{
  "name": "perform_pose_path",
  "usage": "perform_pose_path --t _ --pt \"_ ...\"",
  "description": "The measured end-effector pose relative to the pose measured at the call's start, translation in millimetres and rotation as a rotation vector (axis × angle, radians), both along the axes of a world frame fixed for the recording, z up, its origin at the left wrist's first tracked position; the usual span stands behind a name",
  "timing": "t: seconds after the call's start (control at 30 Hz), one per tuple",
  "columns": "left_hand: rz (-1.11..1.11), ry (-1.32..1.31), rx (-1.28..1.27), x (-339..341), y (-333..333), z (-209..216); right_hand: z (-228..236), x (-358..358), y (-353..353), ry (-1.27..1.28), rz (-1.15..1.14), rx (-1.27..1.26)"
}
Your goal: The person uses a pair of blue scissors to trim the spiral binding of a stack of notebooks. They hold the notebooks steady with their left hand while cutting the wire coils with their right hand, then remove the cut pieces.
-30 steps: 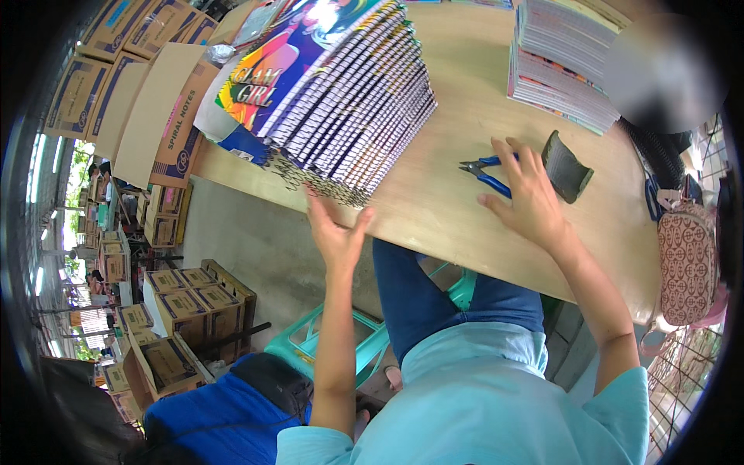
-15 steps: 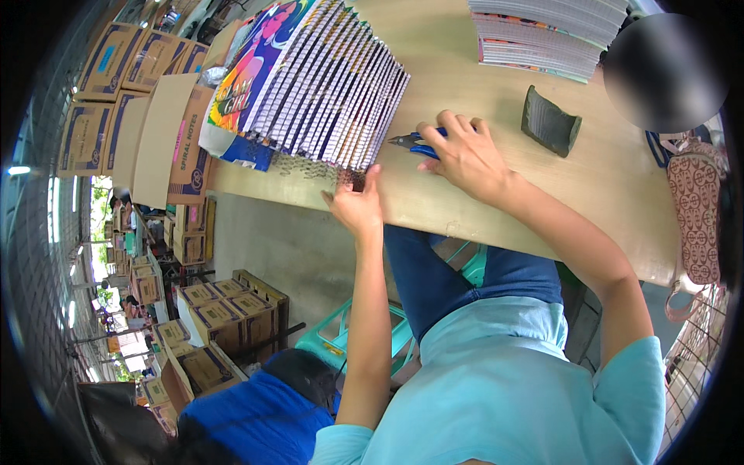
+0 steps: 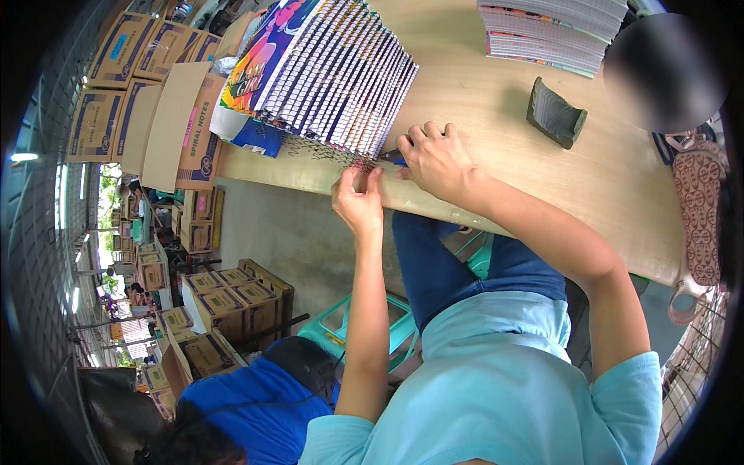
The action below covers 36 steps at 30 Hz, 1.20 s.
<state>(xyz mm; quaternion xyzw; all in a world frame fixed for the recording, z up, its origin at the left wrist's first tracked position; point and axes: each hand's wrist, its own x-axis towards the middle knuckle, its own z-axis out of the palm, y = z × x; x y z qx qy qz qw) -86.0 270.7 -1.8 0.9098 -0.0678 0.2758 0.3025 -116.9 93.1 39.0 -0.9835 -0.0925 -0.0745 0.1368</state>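
A stack of spiral notebooks (image 3: 341,81) lies at the table's left, its bound edges facing me and a colourful cover on the left end. Loose dark spiral wire ends (image 3: 314,149) stick out below its near edge. At the stack's near right corner my left hand (image 3: 358,203) is closed, thumb and fingers pinching the wire. My right hand (image 3: 440,161) is closed round blue-handled pliers (image 3: 397,158), mostly hidden under the palm. The pliers' jaws reach the wire ends right beside my left fingertips.
A dark curved holder-like piece (image 3: 556,115) stands on the table (image 3: 465,93), right of my right hand. Another notebook stack (image 3: 546,31) is at the far side. A patterned pouch (image 3: 697,209) lies at the right edge. Cardboard boxes (image 3: 101,124) and a person in blue (image 3: 256,411) are at left.
My right hand has moved left with the pliers, bringing their jaws to the wire beside my left hand. My left fingers have closed in on the wire ends. The view has shifted slightly.
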Motion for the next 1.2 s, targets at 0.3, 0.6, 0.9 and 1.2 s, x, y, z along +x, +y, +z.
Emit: perform_pose_path --t 0.3,0.6,0.9,1.2 --pt "-0.023 0.042 -0.118 1.1 -2.0 -1.4 -2.2 1.7 5.3 -0.064 -0.047 0.044" --pt "-0.034 0.001 -0.130 1.6 -2.6 -8.5 -5.5 7.4 9.1 -0.124 -0.024 -0.005" --pt "-0.040 -0.004 -0.162 3.8 1.4 -9.9 4.1 9.4 2.8 0.121 -0.045 0.071" --pt "-0.105 0.107 -0.381 0.3 -1.4 -7.0 -11.9 -1.3 12.9 -0.191 -0.111 0.101"
